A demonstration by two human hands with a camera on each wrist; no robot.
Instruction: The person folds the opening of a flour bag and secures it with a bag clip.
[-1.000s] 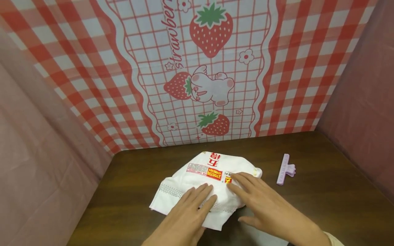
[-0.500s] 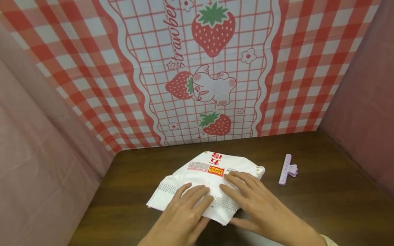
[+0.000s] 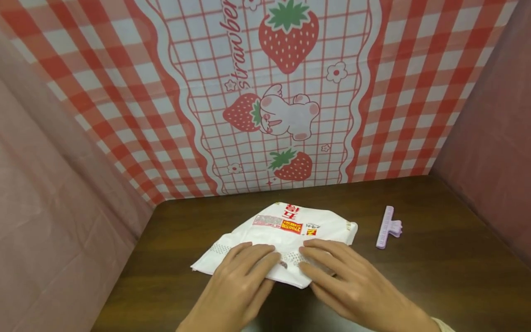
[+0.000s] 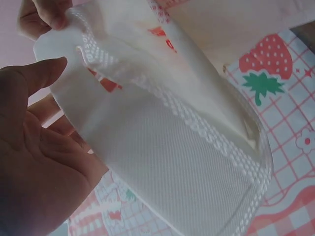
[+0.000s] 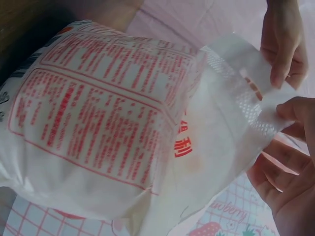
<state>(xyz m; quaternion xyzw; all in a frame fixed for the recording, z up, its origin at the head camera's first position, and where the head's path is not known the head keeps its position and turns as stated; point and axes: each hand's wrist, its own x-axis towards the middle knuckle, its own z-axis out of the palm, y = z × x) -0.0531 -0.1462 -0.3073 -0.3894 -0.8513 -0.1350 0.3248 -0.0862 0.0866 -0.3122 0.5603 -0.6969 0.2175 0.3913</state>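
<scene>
A white plastic bag (image 3: 265,236) with red and yellow print lies on the table, its dotted top edge toward me. My left hand (image 3: 236,281) holds this near edge, fingers on top and thumb beneath. Just to its right, my right hand (image 3: 361,286) grips the same edge, its fingers bent over the top. Between the hands a small cut-out handle slot shows in the edge. From the right wrist, the bag's body (image 5: 103,113) looks full and rounded, covered in red text, while its flat top part (image 5: 211,113) runs up to both hands. What fills it is hidden.
A pale purple bag clip (image 3: 386,228) lies on the dark wooden table (image 3: 448,258), right of the bag. A strawberry-print checked cloth (image 3: 290,106) hangs behind, with pink cloths (image 3: 62,184) at both sides.
The bag's near edge has lifted and moved away from me, so its hanging corner sits higher. Both hands went from lying flat on the bag to gripping its edge with thumbs beneath.
</scene>
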